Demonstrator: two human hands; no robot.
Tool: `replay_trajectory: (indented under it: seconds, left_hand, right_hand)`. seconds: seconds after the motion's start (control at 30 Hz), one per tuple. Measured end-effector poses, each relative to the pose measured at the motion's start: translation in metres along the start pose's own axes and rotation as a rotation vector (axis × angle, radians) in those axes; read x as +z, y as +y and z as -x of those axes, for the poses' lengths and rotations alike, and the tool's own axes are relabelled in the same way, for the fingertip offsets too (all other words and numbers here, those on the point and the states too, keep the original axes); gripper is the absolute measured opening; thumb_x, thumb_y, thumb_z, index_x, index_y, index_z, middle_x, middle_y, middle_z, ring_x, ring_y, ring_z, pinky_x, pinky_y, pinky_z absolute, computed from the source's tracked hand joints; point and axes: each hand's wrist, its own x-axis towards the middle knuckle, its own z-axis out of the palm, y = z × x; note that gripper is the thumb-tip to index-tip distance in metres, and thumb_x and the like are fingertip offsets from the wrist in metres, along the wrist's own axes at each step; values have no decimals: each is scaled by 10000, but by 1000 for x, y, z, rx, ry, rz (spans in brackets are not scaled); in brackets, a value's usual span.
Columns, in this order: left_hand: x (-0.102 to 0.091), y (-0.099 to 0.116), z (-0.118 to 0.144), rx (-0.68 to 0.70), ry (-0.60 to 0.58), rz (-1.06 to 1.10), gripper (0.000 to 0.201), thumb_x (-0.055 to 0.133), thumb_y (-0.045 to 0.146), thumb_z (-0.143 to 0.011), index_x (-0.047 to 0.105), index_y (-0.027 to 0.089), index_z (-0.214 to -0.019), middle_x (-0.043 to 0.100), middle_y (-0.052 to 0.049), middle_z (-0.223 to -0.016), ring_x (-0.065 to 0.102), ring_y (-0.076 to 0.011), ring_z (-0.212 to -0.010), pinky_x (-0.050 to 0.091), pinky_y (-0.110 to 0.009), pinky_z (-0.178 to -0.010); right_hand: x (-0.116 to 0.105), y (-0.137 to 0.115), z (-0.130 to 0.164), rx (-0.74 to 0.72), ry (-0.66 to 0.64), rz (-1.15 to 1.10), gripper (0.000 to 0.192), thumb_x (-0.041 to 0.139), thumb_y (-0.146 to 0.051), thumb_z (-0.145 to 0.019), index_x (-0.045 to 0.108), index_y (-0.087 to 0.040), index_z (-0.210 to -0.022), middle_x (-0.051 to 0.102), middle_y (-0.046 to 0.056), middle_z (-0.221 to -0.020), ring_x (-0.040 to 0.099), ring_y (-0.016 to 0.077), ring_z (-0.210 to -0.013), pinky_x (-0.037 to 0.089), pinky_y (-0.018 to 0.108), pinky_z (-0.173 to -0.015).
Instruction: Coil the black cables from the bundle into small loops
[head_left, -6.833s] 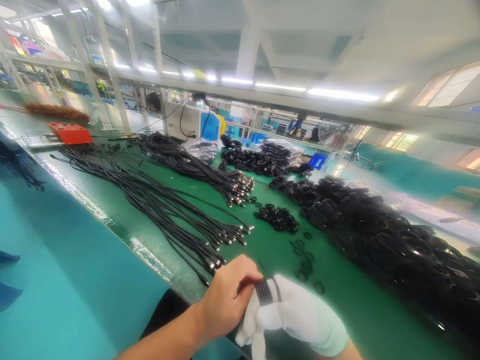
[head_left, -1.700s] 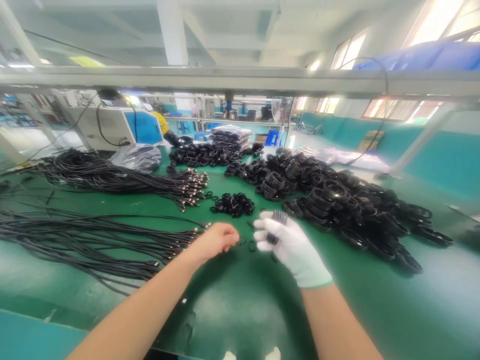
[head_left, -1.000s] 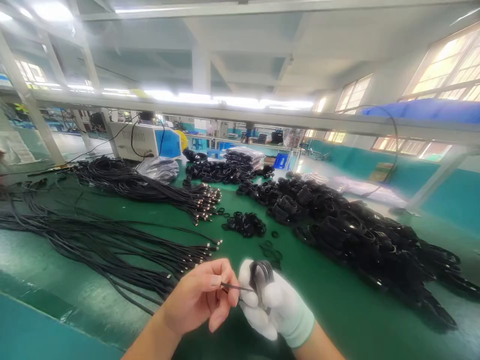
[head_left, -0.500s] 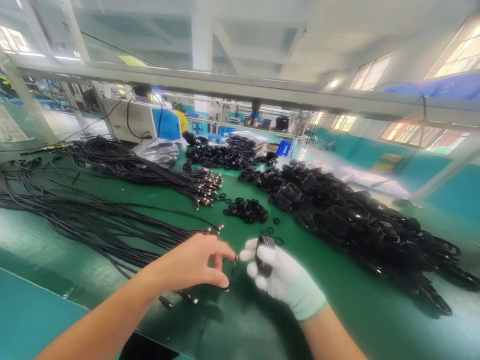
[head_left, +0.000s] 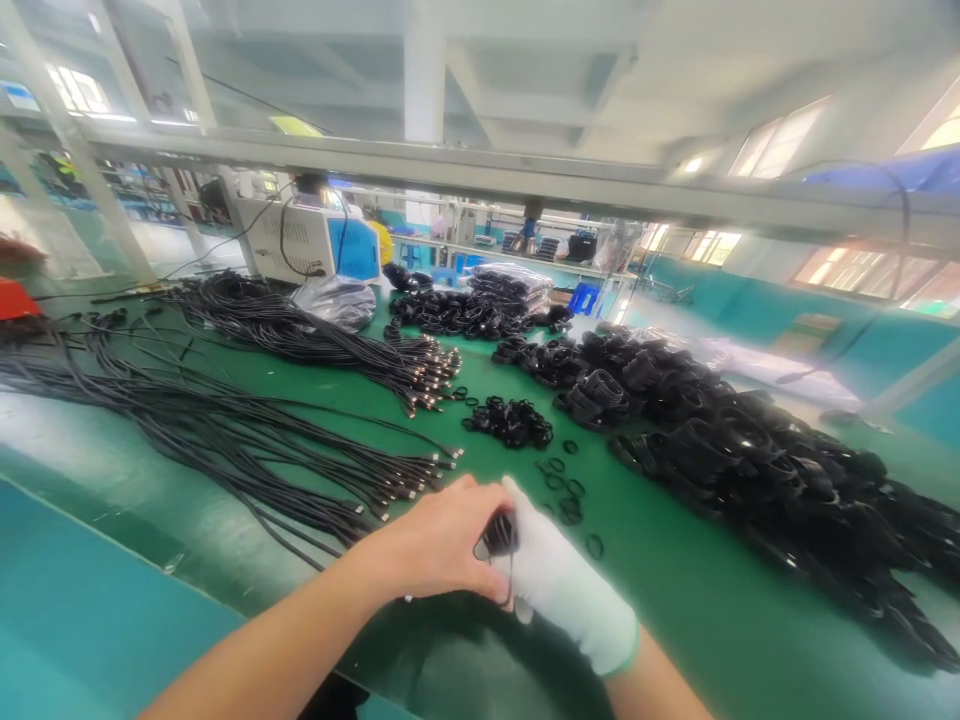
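My left hand (head_left: 442,535) is bare and curved round the near side of a small coiled black cable (head_left: 498,535). Between its thumb and fingers a thin black band (head_left: 512,572) is stretched at the coil. My right hand (head_left: 559,575), in a white glove, grips the same coil from the other side and covers much of it. Both hands meet just above the green table mat (head_left: 480,655). Beyond them lie a small heap of black bands (head_left: 514,422) and several loose bands (head_left: 574,488).
Long black cables (head_left: 300,440) with metal plugs stretch across the left side, with another bundle (head_left: 352,350) behind. A large pile of coiled cables (head_left: 712,440) covers the right. More coils (head_left: 457,312), a plastic bag (head_left: 337,303) and a white-and-blue machine (head_left: 315,240) stand at the back.
My left hand has brought the band rightward to the coil, and the two hands now touch or overlap. The right hand has turned, hiding more of the coil. The view has swung slightly left.
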Motion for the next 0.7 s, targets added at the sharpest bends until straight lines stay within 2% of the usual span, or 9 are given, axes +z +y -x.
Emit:
replay_trajectory:
  seconds: [0.07,0.17,0.27,0.33,0.43,0.5,0.53,0.6,0.7]
  left_hand:
    - [0,3,-4,-22,-1,-116,527,784,426,-470,620,235,-933,578,-27,-835,539,-227,-743,384,-264,-571]
    - [-10,-1,-15,-47,-121,-155,443,774,411,-469,628,211,-837,596,-26,-768,540,-218,-673,358,-255,-516]
    - [-21,-12,-26,-61,-289,67,187,615,329,-670,648,201,-803,636,-7,-743,557,-168,-611,386,-231,-499]
    - [-20,-18,-28,-60,-281,193,191,476,236,-744,661,196,-771,652,4,-714,556,-142,-575,400,-218,-495]
    - [-7,-22,-23,-34,-215,197,234,448,139,-704,667,188,-636,673,5,-650,562,-138,-572,410,-222,-524]
    - [0,-20,-16,-46,-234,219,221,470,124,-685,654,180,-576,671,-6,-598,560,-139,-544,411,-227,-512]
    - [1,-19,-13,-80,-254,270,205,482,140,-696,651,174,-584,666,-12,-587,555,-136,-515,416,-228,-493]
    - [-4,-14,-9,-168,-250,456,159,512,203,-735,649,156,-669,662,-19,-609,558,-127,-482,440,-229,-468]
    - [-15,-7,-9,-226,-113,788,148,583,254,-745,634,124,-794,657,-32,-687,593,-117,-540,499,-240,-537]
  right_hand:
    - [3,-2,3,-117,100,180,1105,702,-74,-511,107,-170,-1437,652,85,-976,622,197,-730,518,307,-625]
    - [7,-10,5,-188,137,383,945,702,-127,-550,285,-180,-1396,639,95,-1047,603,263,-913,476,392,-824]
    - [6,-18,6,-240,262,511,486,652,-189,-633,574,-221,-1112,646,55,-915,596,249,-856,471,395,-796]
    - [1,-23,9,-290,283,487,283,640,-193,-646,611,-227,-925,611,56,-976,582,223,-832,492,344,-693]
    - [-7,-28,18,-205,-61,139,372,682,-140,-574,573,-234,-917,436,69,-1302,590,158,-722,462,246,-456]
    - [-11,-28,22,-141,-296,-137,455,720,-121,-535,541,-241,-935,363,77,-1377,578,103,-586,406,213,-364]
    - [-12,-27,23,-153,-362,-233,479,739,-128,-530,524,-243,-942,431,84,-1323,561,85,-521,383,205,-345]
    - [-12,-23,21,-237,-408,-338,498,750,-170,-570,487,-249,-985,625,52,-1016,512,70,-417,338,189,-344]
    - [-10,-14,13,-326,-421,-380,518,718,-224,-646,433,-241,-1079,595,-42,-586,465,81,-373,306,181,-379]
